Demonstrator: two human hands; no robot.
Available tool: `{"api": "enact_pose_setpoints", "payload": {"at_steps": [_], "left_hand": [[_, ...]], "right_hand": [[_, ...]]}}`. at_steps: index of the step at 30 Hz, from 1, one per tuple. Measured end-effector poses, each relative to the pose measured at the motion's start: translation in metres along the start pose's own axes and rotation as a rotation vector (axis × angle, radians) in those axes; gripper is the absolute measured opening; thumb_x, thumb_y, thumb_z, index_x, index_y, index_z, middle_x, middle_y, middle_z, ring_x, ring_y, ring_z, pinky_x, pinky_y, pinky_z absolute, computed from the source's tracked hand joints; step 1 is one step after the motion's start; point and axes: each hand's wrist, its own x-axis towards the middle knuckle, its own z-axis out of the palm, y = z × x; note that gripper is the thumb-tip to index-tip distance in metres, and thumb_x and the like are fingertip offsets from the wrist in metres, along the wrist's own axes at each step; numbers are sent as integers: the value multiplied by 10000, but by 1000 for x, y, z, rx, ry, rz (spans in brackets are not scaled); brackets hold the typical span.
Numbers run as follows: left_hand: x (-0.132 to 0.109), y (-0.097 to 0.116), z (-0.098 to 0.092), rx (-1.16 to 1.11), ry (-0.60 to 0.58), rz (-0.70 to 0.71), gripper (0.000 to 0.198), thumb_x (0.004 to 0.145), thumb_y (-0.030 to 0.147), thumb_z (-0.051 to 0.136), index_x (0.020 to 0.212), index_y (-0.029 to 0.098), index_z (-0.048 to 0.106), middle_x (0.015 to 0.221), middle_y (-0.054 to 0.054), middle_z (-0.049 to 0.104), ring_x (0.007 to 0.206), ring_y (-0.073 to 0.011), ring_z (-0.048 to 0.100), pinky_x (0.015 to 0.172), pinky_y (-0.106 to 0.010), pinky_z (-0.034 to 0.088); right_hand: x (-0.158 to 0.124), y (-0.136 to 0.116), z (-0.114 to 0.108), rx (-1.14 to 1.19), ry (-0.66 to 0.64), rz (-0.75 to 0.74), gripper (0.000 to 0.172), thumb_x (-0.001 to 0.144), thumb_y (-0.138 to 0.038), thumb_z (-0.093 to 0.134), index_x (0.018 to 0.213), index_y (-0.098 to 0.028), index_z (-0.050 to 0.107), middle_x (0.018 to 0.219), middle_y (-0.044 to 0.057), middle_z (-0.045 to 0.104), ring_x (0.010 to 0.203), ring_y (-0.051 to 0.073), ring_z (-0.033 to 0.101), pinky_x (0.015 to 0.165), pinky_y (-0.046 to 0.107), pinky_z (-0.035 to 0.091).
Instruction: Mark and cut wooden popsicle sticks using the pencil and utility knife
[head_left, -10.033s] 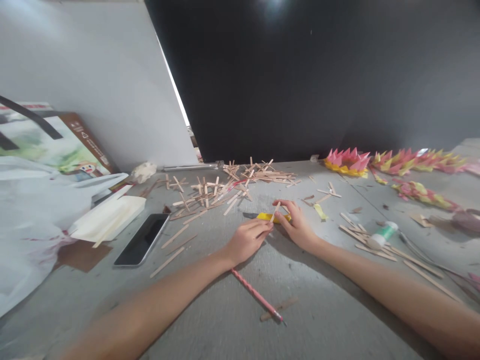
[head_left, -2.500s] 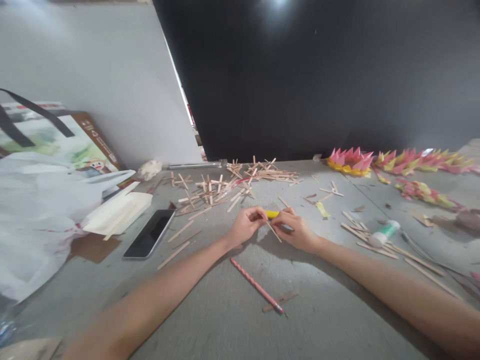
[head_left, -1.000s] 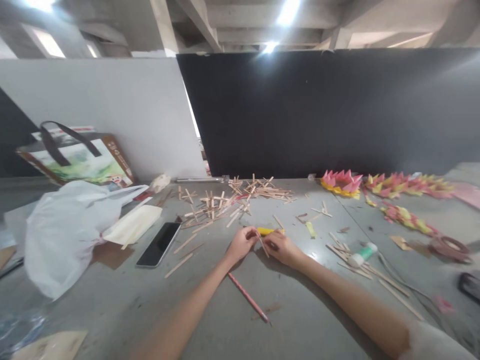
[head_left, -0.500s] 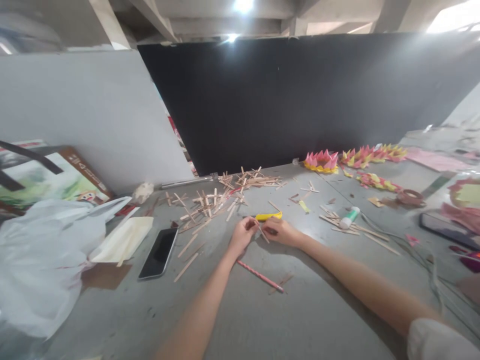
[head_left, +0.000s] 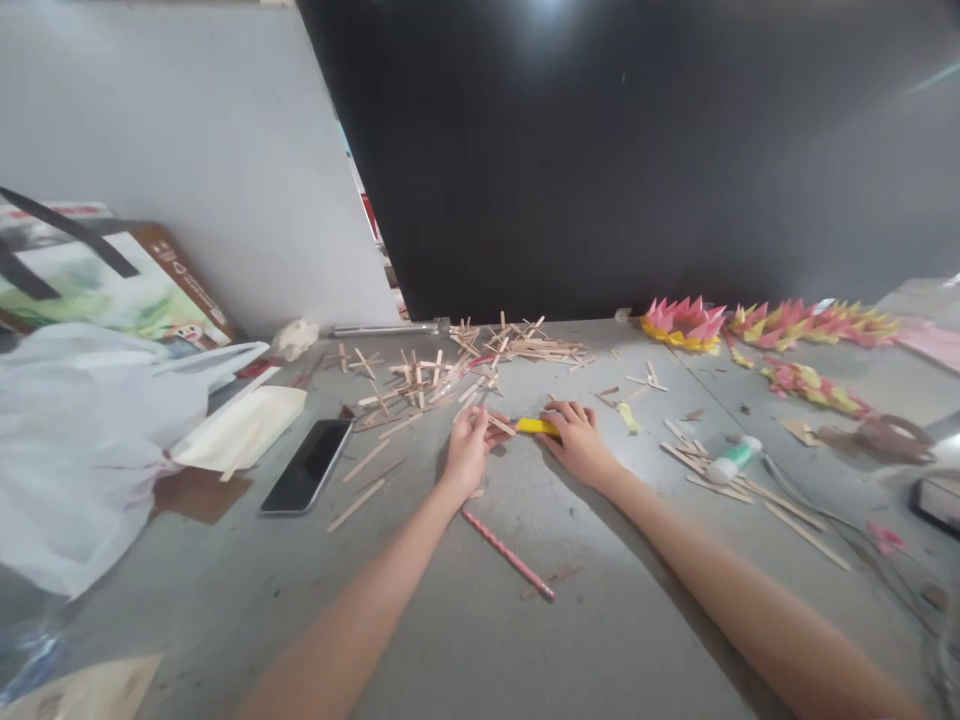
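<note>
Between the thumb and fingers of my left hand is a short wooden craft stick, its end pointing right. My right hand lies palm down over a yellow utility knife, its fingers curled across the right part of the handle. The handle's left part shows in the gap between my hands. A pink striped pencil lies on the table below my left wrist, with thin wood scraps beside its eraser end.
Craft sticks, some joined in crosses, are heaped at the back. A phone and white plastic bag lie left. Rightward are a glue stick on loose sticks, pink-yellow paper crowns, brown tape and a cable.
My hands have moved apart. The right one has let go of the stick and come down on the yellow utility knife; the left keeps the stick. The view has tilted down.
</note>
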Motion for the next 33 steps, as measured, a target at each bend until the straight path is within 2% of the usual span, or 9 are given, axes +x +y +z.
{"api": "enact_pose_setpoints", "payload": {"at_steps": [4, 7, 10, 15, 19, 23, 27, 29, 33], "left_hand": [[-2, 3, 2, 23, 3, -32, 521, 810, 626, 779, 986, 194, 549, 870, -64, 777, 753, -227, 791, 749, -345, 619], [-5, 6, 3, 30, 51, -61, 554, 850, 699, 697, 1061, 225, 505, 793, -52, 774, 679, -242, 780, 654, -336, 604], [-6, 5, 4, 59, 63, -67, 576, 865, 723, 668, 1111, 242, 470, 762, -29, 762, 613, -219, 748, 596, -311, 567], [-5, -1, 1, 108, 23, 15, 538, 819, 543, 814, 1097, 233, 472, 816, -16, 768, 682, -169, 734, 699, -284, 557], [-7, -2, 0, 113, 11, 9, 657, 807, 475, 847, 1255, 232, 433, 910, -52, 793, 736, -197, 767, 764, -327, 589], [-9, 0, 2, 134, -14, 1, 817, 819, 455, 851, 1434, 234, 360, 977, -87, 801, 754, -216, 785, 787, -351, 612], [-10, 2, 3, 177, -51, 14, 850, 855, 448, 824, 1527, 237, 347, 944, -63, 792, 751, -202, 786, 781, -339, 627], [-10, 2, 4, 189, -62, 17, 851, 862, 447, 817, 1538, 229, 349, 907, -48, 784, 757, -205, 787, 771, -338, 633], [-11, 0, 4, 165, -79, 25, 894, 843, 443, 837, 1552, 225, 337, 896, -41, 780, 744, -214, 785, 756, -349, 641]], "right_hand": [[0, 4, 3, 118, 57, 95, 299, 1113, -424, 413, 1153, -203, 611, 1109, 139, 732, 1025, 298, 651, 950, 471, 418], [-2, 2, -1, 276, 115, 179, 337, 1129, -452, 327, 1144, -222, 574, 892, 69, 716, 779, 249, 669, 776, 369, 461], [-6, -2, -10, 404, 69, 175, 328, 1126, -464, 333, 1162, -240, 570, 774, 21, 664, 666, 224, 654, 632, 309, 438], [-11, -11, -19, 458, -104, 132, 321, 1092, -463, 441, 1319, -245, 505, 759, -14, 642, 610, 200, 638, 605, 289, 459], [-12, -13, -20, 510, -98, 123, 394, 1065, -457, 506, 1389, -242, 440, 804, -11, 659, 618, 191, 640, 624, 289, 507], [-13, -10, -21, 487, -65, 58, 338, 1073, -418, 510, 1376, -269, 500, 1052, 61, 755, 712, 186, 709, 693, 297, 560], [-17, -11, -27, 457, -73, -50, 395, 1091, -367, 489, 1480, -307, 515, 1370, 88, 711, 925, 197, 774, 828, 299, 589], [-19, -12, -29, 437, -88, -91, 437, 1101, -346, 461, 1533, -307, 508, 1358, 82, 727, 912, 188, 778, 821, 282, 587], [-21, -12, -29, 416, -84, -111, 473, 1107, -342, 440, 1568, -270, 516, 1097, 65, 816, 651, 140, 717, 676, 241, 556]]}}
